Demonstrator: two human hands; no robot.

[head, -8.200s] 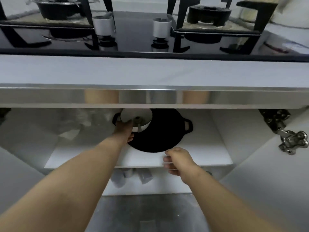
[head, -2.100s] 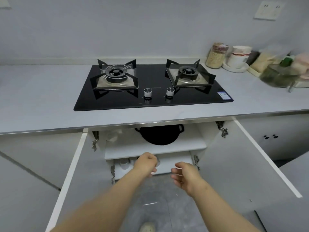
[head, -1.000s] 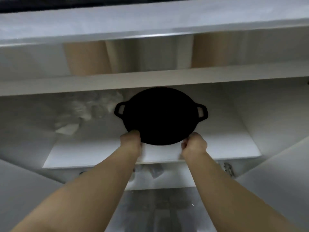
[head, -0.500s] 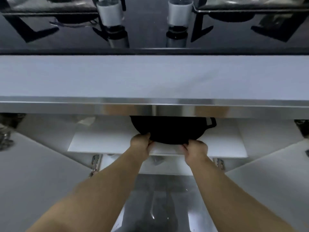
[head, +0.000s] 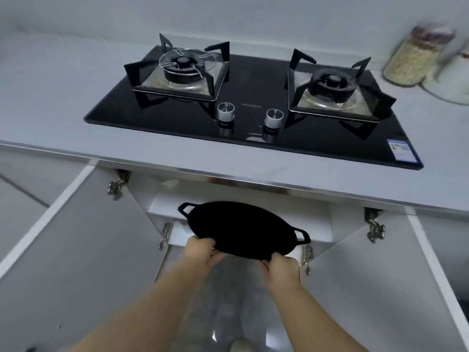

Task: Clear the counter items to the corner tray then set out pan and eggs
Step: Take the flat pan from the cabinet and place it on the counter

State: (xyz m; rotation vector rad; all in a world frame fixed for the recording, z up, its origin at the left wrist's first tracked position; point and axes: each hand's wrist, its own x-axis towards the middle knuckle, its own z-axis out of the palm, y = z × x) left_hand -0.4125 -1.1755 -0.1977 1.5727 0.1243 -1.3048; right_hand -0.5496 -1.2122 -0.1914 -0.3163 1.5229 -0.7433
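Gripping black pan [head: 241,228] near rim: left hand [head: 200,250], right hand [head: 281,266], fingers curled tight around edge.

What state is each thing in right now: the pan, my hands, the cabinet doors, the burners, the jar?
Pan: held up by its near rim, slightly tilted.
Left hand: grips the pan's rim.
Right hand: grips the pan's rim.
Cabinet doors: both swung open.
Burners: bare, no flame visible.
Jar: upright, blurred.
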